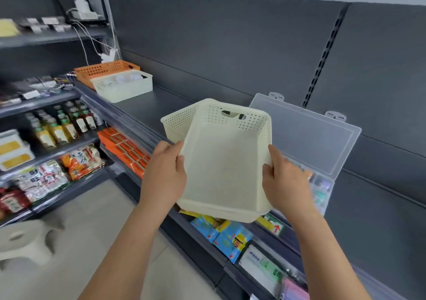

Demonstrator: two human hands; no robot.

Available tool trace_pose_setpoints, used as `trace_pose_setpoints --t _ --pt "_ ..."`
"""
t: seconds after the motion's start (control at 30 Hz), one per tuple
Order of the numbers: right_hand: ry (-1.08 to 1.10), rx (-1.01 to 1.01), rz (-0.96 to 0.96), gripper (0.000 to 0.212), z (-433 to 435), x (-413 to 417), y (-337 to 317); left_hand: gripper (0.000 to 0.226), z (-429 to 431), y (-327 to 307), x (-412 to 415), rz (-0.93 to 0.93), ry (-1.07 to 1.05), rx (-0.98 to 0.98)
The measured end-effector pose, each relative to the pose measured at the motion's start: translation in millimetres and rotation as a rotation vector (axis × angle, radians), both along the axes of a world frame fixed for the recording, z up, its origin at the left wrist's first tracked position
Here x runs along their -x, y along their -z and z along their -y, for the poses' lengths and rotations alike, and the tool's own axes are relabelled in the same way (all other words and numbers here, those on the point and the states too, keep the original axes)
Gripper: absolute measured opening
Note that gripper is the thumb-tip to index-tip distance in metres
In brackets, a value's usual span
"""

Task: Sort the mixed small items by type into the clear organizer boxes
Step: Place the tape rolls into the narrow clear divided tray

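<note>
I hold an empty cream perforated basket (226,161) tilted toward me above the shelf edge. My left hand (164,173) grips its left rim and my right hand (282,180) grips its right rim. Behind it a second cream basket (177,122) sits on the dark shelf (143,108). To the right a clear organizer box (322,189) lies on the shelf with its lid (306,133) raised against the back panel. Small coloured items show in its compartments, partly hidden by my right hand.
Farther left on the shelf stand another cream basket (123,85) holding pale items and an orange basket (103,69) behind it. Lower shelves carry snack packets (221,233), bottles (62,124) and orange boxes (124,147). A pale stool (25,242) stands on the floor at left.
</note>
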State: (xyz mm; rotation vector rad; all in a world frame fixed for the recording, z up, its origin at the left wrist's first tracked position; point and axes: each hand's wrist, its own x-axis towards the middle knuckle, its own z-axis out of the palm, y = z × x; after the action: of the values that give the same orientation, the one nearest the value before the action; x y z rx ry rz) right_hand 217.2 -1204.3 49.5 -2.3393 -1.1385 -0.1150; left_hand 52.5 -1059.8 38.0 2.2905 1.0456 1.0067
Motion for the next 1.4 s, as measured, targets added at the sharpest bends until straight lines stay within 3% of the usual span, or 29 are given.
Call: trace_pose_setpoints --t 0.27,0.53,0.73,1.07,1.17,1.27,1.4 --pt "0.029 -0.016 -0.028 0.028 -99.0 34.0 -14.5 0.033 -111.2 -16.1 30.8 -0.019 0.069 -0.016" --pt "0.104 -0.027 -0.007 0.031 -175.6 4.2 -30.0 0.023 -205.2 -30.9 -17.2 -0.033 0.157 -0.035" --pt "0.173 -0.03 -0.032 0.004 -223.5 -42.1 -29.3 0.018 -265.5 -35.9 -76.1 -0.119 0.2 0.008" --pt "0.308 0.098 -0.13 0.021 -267.5 -70.7 -14.9 0.016 -330.9 -10.7 -132.7 -0.179 0.345 0.118" --pt "0.367 0.132 -0.145 0.009 -274.7 -68.2 -9.3 0.016 -342.4 -0.5 -140.4 -0.183 0.401 0.134" --pt "0.446 0.161 -0.169 0.028 -282.3 -60.3 -4.2 0.017 -352.7 8.0 -143.8 -0.197 0.463 0.146" --pt "0.551 0.208 -0.211 0.035 -294.1 -42.3 7.3 0.018 -368.4 21.9 -143.1 -0.251 0.554 0.157"
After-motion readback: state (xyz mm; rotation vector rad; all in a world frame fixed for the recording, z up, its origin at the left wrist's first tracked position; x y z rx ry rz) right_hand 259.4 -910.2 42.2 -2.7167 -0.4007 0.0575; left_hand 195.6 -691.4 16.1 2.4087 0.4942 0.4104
